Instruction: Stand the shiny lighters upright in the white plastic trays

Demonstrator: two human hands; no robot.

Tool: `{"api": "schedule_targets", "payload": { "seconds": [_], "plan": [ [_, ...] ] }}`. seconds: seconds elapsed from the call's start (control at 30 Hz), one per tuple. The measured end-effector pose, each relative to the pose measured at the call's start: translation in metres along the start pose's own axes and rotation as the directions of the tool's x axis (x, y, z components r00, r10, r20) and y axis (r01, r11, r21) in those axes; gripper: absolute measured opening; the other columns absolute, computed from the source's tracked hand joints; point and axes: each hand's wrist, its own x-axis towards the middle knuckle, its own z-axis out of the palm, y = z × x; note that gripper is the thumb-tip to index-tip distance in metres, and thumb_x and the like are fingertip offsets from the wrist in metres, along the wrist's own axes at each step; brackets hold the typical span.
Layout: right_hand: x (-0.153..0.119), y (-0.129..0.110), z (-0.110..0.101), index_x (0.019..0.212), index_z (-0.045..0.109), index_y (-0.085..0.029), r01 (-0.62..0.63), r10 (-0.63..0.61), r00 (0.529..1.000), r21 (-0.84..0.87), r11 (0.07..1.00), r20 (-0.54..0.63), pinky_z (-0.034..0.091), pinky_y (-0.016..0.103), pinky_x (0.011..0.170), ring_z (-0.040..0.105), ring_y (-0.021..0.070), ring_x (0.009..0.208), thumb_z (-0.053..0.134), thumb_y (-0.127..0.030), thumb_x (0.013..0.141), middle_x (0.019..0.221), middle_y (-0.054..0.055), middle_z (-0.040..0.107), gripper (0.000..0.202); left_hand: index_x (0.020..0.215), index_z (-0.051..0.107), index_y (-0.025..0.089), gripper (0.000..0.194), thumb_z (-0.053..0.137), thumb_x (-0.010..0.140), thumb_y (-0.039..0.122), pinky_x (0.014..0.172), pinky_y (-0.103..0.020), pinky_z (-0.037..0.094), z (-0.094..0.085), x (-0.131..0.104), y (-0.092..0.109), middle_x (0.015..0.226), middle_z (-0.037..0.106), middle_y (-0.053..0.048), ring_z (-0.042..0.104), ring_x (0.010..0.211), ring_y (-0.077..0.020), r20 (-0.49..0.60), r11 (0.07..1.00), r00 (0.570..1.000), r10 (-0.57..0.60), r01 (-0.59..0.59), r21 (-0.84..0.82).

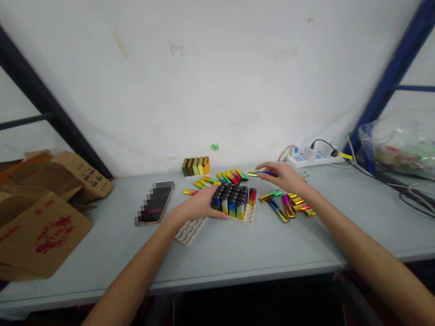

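Note:
Several shiny rainbow lighters with black tops (231, 203) stand upright in a white tray (250, 213) at the middle of the table. My left hand (203, 203) is closed round the left side of this group. In my right hand (279, 173), to the right of and behind the tray, a gold and blue lighter (257, 173) is pinched and held level. Loose lighters (287, 206) lie on the table below my right hand. More loose lighters (232, 176) lie behind the tray. Another white tray (189, 231), with hollows showing, lies partly under my left forearm.
A block of yellow and green lighters (196, 166) stands near the wall. A phone (158, 202) lies at left, beyond it cardboard boxes (60, 228). At right are a power strip (311, 158), cables and a clear plastic bag (404, 149). The table's front edge (249, 275) runs across.

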Motion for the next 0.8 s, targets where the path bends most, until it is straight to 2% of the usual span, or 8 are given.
{"api": "schedule_targets", "payload": {
  "seconds": [0.17,0.33,0.43,0.53,0.6,0.7,0.8],
  "plan": [
    [0.000,-0.007,0.001,0.106,0.072,-0.017,-0.080,0.089,0.996,0.261,0.962,-0.022,0.040,0.026,0.056,0.053,0.0142,0.059,0.066,-0.060,0.087,0.070,0.002,0.066,0.047,0.135,0.056,0.017,0.090,0.094,0.060,0.050,0.108,-0.046,0.047,-0.001,-0.001,0.002,0.136,0.065,-0.014,0.061,0.126,-0.0391,-0.001,1.000,1.000,-0.002,0.002,-0.008],
    [0.000,-0.018,0.000,0.100,0.076,-0.015,-0.142,0.173,0.984,0.379,0.914,-0.049,0.034,0.026,0.051,0.045,0.0124,0.055,0.074,-0.058,0.081,0.063,0.000,0.060,0.047,0.136,0.057,0.019,0.089,0.093,0.061,0.049,0.109,-0.043,0.047,-0.002,-0.001,0.004,0.138,0.064,-0.013,0.061,0.127,-0.0371,0.001,0.999,0.999,0.033,-0.033,-0.037],
    [0.001,-0.018,0.003,0.096,0.075,-0.015,-0.098,0.142,0.987,0.437,0.894,-0.070,0.033,0.026,0.052,0.043,0.0123,0.057,0.073,-0.059,0.082,0.063,0.000,0.058,0.046,0.138,0.055,0.019,0.090,0.092,0.062,0.051,0.110,-0.044,0.047,-0.001,-0.001,0.001,0.139,0.064,-0.013,0.062,0.126,-0.0367,0.007,0.999,1.000,0.030,-0.030,-0.024],
    [0.002,-0.014,0.007,0.088,0.073,-0.017,-0.032,0.086,0.988,0.375,0.927,-0.129,0.035,0.027,0.055,0.045,0.0137,0.060,0.065,-0.063,0.088,0.064,0.000,0.055,0.047,0.139,0.054,0.018,0.094,0.092,0.061,0.054,0.110,-0.046,0.047,0.000,0.000,-0.002,0.139,0.064,-0.015,0.061,0.126,-0.0376,0.009,1.000,1.000,0.001,-0.001,-0.003],
    [0.003,-0.013,0.008,0.084,0.070,-0.018,-0.002,0.054,0.989,0.354,0.935,-0.138,0.041,0.028,0.060,0.051,0.0154,0.066,0.058,-0.065,0.092,0.069,0.002,0.057,0.049,0.138,0.055,0.017,0.095,0.092,0.060,0.055,0.110,-0.046,0.047,0.000,0.000,-0.002,0.138,0.064,-0.016,0.061,0.126,-0.0384,0.002,1.000,1.000,-0.010,0.010,0.000],
    [0.002,-0.017,0.011,0.085,0.064,-0.020,-0.011,0.037,0.998,0.511,0.859,-0.041,0.049,0.030,0.071,0.059,0.0170,0.075,0.049,-0.067,0.097,0.079,0.004,0.064,0.051,0.137,0.056,0.018,0.091,0.092,0.061,0.053,0.109,-0.044,0.048,0.000,0.000,-0.001,0.137,0.065,-0.014,0.062,0.126,-0.0371,0.000,1.000,1.000,0.018,-0.018,-0.020],
    [0.001,-0.024,0.017,0.091,0.058,-0.022,-0.077,0.041,0.997,0.700,0.710,0.068,0.051,0.030,0.068,0.059,0.0158,0.067,0.049,-0.069,0.097,0.072,0.000,0.059,0.049,0.137,0.056,0.019,0.089,0.092,0.063,0.052,0.108,-0.043,0.048,-0.001,-0.001,0.001,0.137,0.065,-0.013,0.063,0.125,-0.0359,0.014,0.999,0.999,0.036,-0.036,-0.032]
  ]
}}
